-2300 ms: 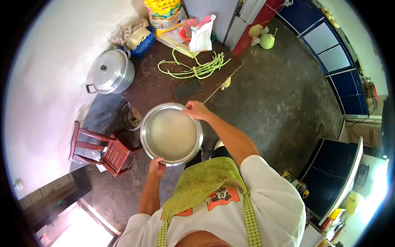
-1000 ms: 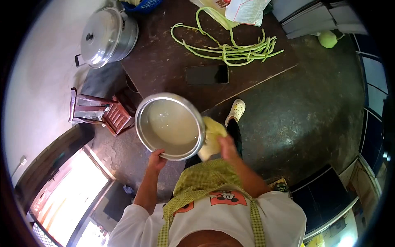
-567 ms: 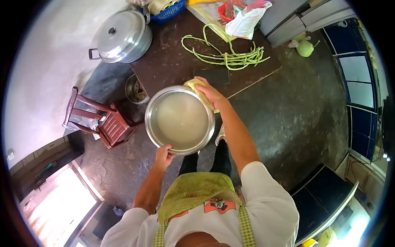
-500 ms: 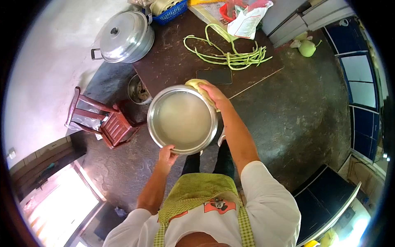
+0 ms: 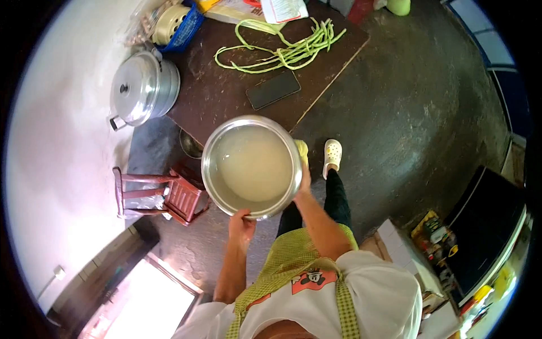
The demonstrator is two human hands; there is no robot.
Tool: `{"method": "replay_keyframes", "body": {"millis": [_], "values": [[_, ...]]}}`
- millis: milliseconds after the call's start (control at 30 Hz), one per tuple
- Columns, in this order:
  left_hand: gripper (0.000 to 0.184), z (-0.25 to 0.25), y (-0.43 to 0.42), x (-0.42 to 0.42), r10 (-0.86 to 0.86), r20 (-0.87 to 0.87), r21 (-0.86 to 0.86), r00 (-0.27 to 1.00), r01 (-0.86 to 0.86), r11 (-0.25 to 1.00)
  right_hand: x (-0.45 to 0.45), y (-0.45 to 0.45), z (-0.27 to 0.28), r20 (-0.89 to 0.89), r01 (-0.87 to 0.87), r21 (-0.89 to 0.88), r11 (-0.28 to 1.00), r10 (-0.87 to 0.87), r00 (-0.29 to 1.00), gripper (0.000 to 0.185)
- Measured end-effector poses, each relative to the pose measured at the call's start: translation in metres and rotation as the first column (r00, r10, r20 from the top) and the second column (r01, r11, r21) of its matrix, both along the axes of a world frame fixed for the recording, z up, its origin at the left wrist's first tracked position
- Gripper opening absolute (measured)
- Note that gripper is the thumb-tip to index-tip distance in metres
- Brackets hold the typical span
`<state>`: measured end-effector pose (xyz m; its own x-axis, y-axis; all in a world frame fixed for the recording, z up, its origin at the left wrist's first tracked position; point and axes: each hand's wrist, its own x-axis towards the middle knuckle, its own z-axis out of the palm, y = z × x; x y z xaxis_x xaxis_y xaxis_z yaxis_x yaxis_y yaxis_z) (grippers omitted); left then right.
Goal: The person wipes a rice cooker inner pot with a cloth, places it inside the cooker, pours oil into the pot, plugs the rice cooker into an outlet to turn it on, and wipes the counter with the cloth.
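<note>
A round stainless steel basin [image 5: 251, 120] is held in front of my body, near the corner of the brown table. Cloudy whitish liquid [image 5: 254, 164] fills part of it. My left hand [image 5: 241, 227] is closed on the near rim, its thumb over the edge. At the right side of the basin, my right hand [image 5: 305, 183] grips the outer wall, its fingers mostly hidden. A yellow cloth [image 5: 302, 151] shows beside that hand, against the basin.
On the brown table [image 5: 212, 85] lie long green beans [image 5: 305, 52] and a dark phone [image 5: 274, 89]. A lidded aluminium pot [image 5: 138, 90] and blue basket [image 5: 189, 31] stand at the left. A red wooden chair [image 5: 183, 195] is left of the basin.
My right hand and the cloth have gone from the basin's upper right rim down to its right side. My view has turned, and one light clog now shows stepping forward on the right.
</note>
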<state>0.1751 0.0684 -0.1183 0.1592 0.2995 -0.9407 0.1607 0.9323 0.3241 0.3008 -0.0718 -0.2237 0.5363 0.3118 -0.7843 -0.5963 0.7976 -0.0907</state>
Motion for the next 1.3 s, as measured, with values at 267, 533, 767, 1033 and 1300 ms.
{"method": "replay_keyframes", "body": {"millis": [267,533,767,1033,1300], "values": [[0.027,0.066,0.011,-0.016,-0.279,-0.049,0.141,0.959,0.283,0.949,0.078,-0.026,0.054,0.297,-0.369,-0.132,0.92,0.392,0.871,0.039],[0.044,0.181,-0.009,0.045,-0.553,0.036,0.156,0.832,0.542,0.826,0.094,-0.031,0.126,0.26,-0.528,0.3,0.794,0.465,0.847,0.036],[0.028,0.22,-0.079,0.149,-0.737,0.0,0.193,0.676,0.723,0.663,0.051,-0.098,0.232,-0.09,0.082,0.402,0.912,-0.05,0.995,0.037],[0.02,0.228,-0.191,0.256,-0.78,0.285,0.048,0.558,0.804,0.593,0.08,-0.284,0.255,0.159,0.433,0.187,0.882,-0.462,0.872,0.044],[0.02,0.258,-0.313,0.339,-0.808,0.441,0.053,0.391,0.887,0.459,0.244,-0.486,0.297,0.736,0.515,-0.623,0.589,0.219,0.641,0.042]]}}
